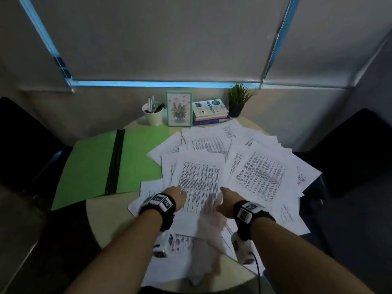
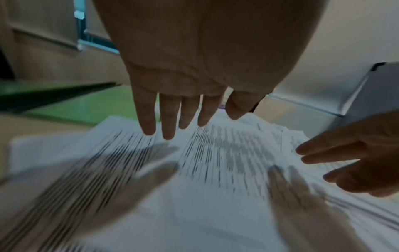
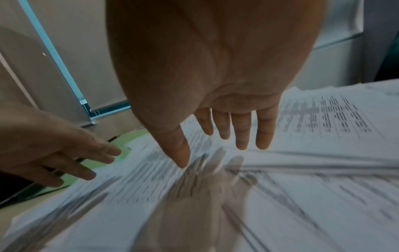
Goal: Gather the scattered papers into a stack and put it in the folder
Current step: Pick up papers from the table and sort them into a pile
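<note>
Many white printed papers (image 1: 250,166) lie scattered and overlapping across the right half of a round table. An open green folder (image 1: 91,166) with a black spine lies flat to their left. My left hand (image 1: 177,193) is over the near sheet (image 2: 215,162), palm down with straight fingers (image 2: 168,122), holding nothing. My right hand (image 1: 222,199) is close beside it over the same sheet (image 3: 323,119), fingers (image 3: 241,133) straight and slightly spread. Motion blur hides whether the fingertips touch the paper. Each wrist view also shows the other hand, the right hand (image 2: 345,162) and the left hand (image 3: 71,158).
Along the table's far edge stand a cup of pens (image 1: 153,115), a framed picture (image 1: 179,109), stacked books (image 1: 210,112) and a small potted plant (image 1: 238,100). Dark chairs flank the table at left (image 1: 21,145) and right (image 1: 360,155). Some sheets overhang the near table rim (image 1: 101,219).
</note>
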The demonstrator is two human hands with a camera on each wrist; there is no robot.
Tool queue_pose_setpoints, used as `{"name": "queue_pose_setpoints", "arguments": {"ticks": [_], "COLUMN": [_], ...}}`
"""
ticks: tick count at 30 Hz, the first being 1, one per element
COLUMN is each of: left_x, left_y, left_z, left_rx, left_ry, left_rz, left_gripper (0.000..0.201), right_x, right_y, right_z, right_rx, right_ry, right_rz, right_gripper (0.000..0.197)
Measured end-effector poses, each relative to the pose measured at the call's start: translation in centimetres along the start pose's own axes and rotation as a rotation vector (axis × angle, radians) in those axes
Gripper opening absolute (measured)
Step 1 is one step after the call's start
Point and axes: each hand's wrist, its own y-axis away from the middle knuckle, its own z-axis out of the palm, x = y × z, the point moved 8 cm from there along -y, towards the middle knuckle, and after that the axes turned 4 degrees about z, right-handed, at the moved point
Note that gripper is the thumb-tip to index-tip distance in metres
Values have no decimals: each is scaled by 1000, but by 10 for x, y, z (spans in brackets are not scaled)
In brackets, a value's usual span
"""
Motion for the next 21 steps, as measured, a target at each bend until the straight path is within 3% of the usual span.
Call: {"name": "queue_pose_setpoints", "arguments": {"ticks": [3, 7, 10, 15, 18, 21], "left_x": [-23, -58, -79, -88, -82, -77], "left_y": [7, 9, 12, -8, -14, -19], "left_z": [22, 18, 10, 24, 34, 52], "left_rx": [-1, 265, 356, 280, 176, 54], "left_ry": [71, 227, 380, 673, 596, 599], "left_rz": [-60, -157, -286, -422, -422, -366], "left_gripper": [44, 17, 26, 63, 68, 66], "right_x": [14, 32, 42, 34, 27, 21], "right_y": [-4, -14, -18, -26, -31, -35], "right_z": [20, 33, 30, 45, 62, 72], "right_rx": [18, 95, 179, 209, 135, 129], "right_ry": [-74, -227, -302, -450, -574, -588], "right_rz": [77, 225, 349, 415, 440, 388], "right_gripper": [44, 43, 35, 41, 61, 49]}}
